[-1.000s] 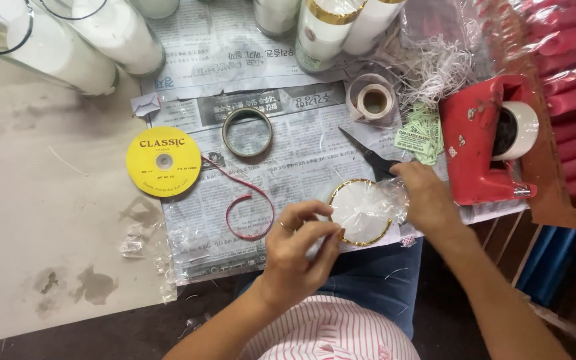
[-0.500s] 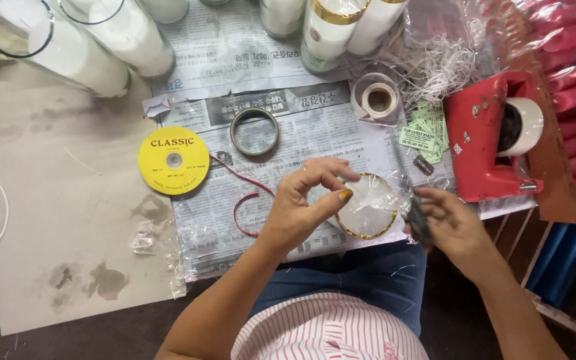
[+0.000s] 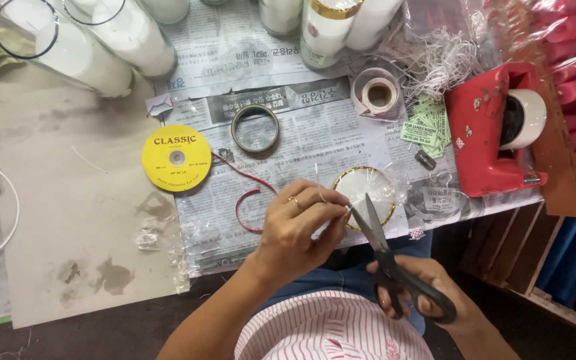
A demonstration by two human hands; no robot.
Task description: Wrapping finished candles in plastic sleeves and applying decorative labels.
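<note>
Left hand (image 3: 298, 227) fingers pinched on clear film at edge of gold-rimmed lid (image 3: 366, 195); right hand (image 3: 425, 293) closed in scissors (image 3: 385, 257) handles, blades beside fingertips; film likely thin, limp, slippery; grip near rim.

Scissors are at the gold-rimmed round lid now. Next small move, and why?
Probably close the black-handled scissors for a short snip at the near edge of the round gold-rimmed lid wrapped in clear film. The right hand has the blades slightly open, tips over that lid, while the left hand pinches something at its left rim. What exactly lies between the blades is too small to tell.
</note>
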